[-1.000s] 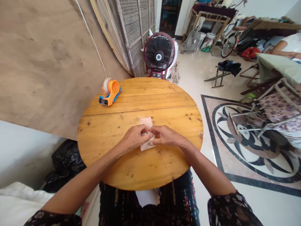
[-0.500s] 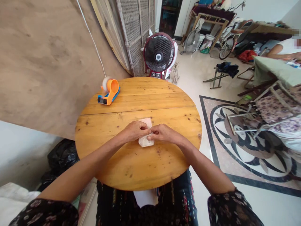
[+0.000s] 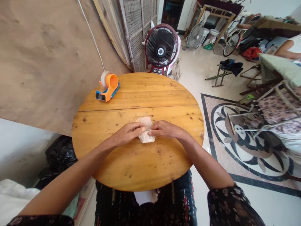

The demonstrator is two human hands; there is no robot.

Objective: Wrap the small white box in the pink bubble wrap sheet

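Observation:
A small pale pinkish-white packet (image 3: 147, 137), seemingly with a clear wrapping, lies on the round wooden table (image 3: 141, 166) in front of me. My left hand (image 3: 129, 132) is closed at its left side, with thumb and fingers meeting near the packet's middle. From the other side, my right hand (image 3: 164, 129) pinches the packet, its thumb on the near half and its fingers by the middle. Fingers cover part of the packet, so its exact kind is unclear. Toward the far left of the table stands an orange and blue tape dispenser (image 3: 109, 88) with a roll of clear tape.
Behind the table stands a dark red fan (image 3: 161, 47). A wooden board (image 3: 47, 62) leans along the left, with black plastic bags (image 3: 61, 153) below it. At right are a folding stool (image 3: 219, 75), a chair (image 3: 277, 110) and a person's arm (image 3: 285, 50).
My left hand has shifted slightly left, and its fingers now stretch flatter along the packet. My right hand keeps its place on the packet. The view has moved a little.

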